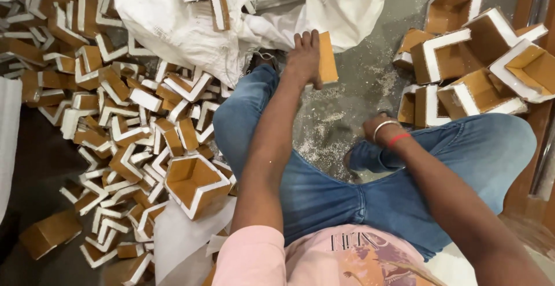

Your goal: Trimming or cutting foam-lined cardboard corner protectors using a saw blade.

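Seen from above, a person in blue jeans sits on the floor [352,89], which is dusted with pale crumbs. The left hand [304,54], in the upper middle of the frame, is closed around a brown corner piece [328,59] with a white foam edge. The piece stands on edge beside the fingers, its long axis running up and down the frame and its flat brown face turned toward the right. It is held above the left knee, just below the white sack [173,20] that spreads across the top of the frame.

The right hand [373,128] is low at centre right, its wrist wearing a silver bangle [384,126] and a red band [398,139]; the fingers are hidden behind the leg, so its grip cannot be told.

A loose heap of small corner pieces [115,106] fills the left of the frame. A stack of larger corner pieces [474,60] sits at the upper right.
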